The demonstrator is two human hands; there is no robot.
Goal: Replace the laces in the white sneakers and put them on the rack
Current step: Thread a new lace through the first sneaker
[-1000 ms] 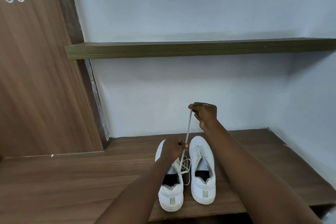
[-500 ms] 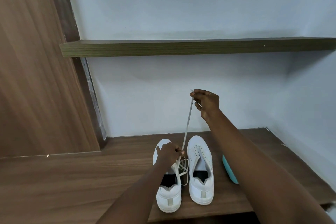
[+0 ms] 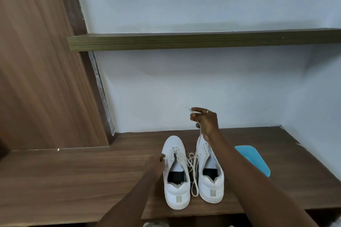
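Right hand (image 3: 205, 121) pinches the white lace (image 3: 200, 131) end above right sneaker (image 3: 210, 184). Left hand (image 3: 156, 163) beside left sneaker (image 3: 176, 190); grip not discernible.

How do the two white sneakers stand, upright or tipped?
Upright: left sneaker and right sneaker both rest on their soles on the wooden shelf.

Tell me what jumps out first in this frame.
A pair of white sneakers sits at the centre of the wooden shelf, with a loose lace tangled between them. The right hand is raised above the right-side shoe, pinching the lace's end. The left hand is at the other shoe's outer side, and a blue object lies to their right.
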